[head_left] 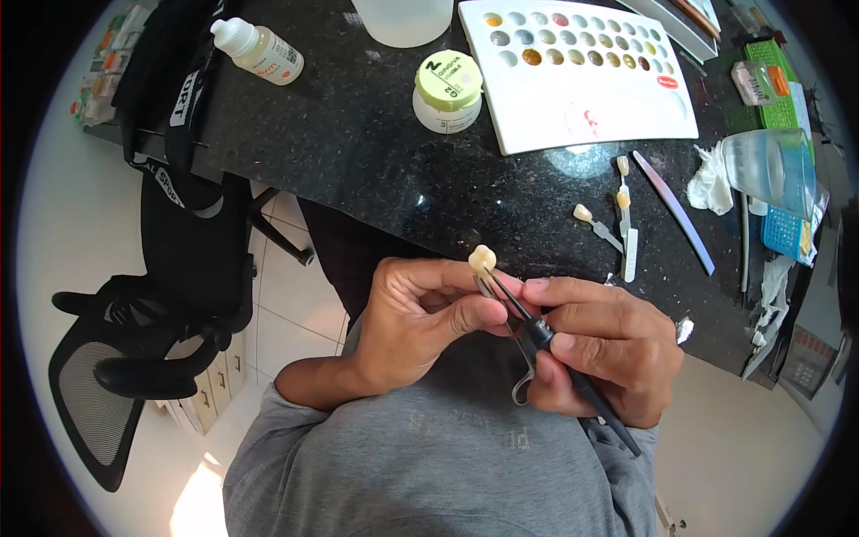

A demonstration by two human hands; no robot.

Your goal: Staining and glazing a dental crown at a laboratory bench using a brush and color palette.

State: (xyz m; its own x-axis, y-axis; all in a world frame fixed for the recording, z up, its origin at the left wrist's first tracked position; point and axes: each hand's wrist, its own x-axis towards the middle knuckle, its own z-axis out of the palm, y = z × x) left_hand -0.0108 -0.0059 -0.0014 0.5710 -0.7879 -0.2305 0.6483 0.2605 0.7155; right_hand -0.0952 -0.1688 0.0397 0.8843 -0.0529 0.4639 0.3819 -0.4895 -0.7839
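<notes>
A cream-coloured dental crown (481,258) sits in the tips of slim metal forceps (488,286), close above the table's near edge. The fingers and thumb of my left hand (412,309) close around these forceps, and their looped handle hangs down between my hands. In a pinch, my right hand (608,349) holds a black-handled fine brush (586,389). Its pointed tip reaches up to the crown and appears to touch its lower right side. Part of the forceps is hidden behind my fingers and the brush.
On the black speckled table (340,134) stand a dropper bottle (258,52), a green-lidded jar (447,91) and a white palette with coloured wells (582,98). Shade tabs (624,201), a nail file (673,213) and a glass (769,166) lie right. A black chair (170,322) stands left.
</notes>
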